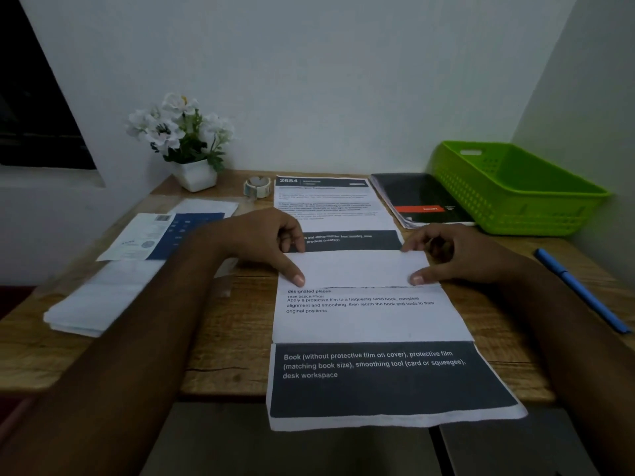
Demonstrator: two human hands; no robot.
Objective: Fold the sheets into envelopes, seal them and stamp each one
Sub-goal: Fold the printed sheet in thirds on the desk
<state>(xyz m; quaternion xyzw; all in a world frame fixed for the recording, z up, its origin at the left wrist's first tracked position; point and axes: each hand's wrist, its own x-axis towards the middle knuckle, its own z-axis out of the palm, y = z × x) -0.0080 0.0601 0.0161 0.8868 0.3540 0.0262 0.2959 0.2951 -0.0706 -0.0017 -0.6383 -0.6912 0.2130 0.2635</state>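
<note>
**Top flap folded down, both hands pinching its corners**

My left hand (pixel 271 242) and right hand (pixel 446 255) each grasp a corner of the printed sheet (pixel 371 317) lying lengthwise in front of me on the wooden desk (pixel 233 369). Its far part is turned over toward me, so a blank white flap (pixel 357 267) lies across the print. On each side my thumb presses the flap's near edge while the fingers rest on the fold behind it. The sheet's dark lower band hangs past the desk edge. Beyond it lies a second printed sheet (pixel 330 204), touching the fold. A roll of stickers (pixel 257 186) sits behind, a stack of envelopes (pixel 103 297) to my left, a blue pen (pixel 580 290) to my right, near a green basket (pixel 515 190).
</note>
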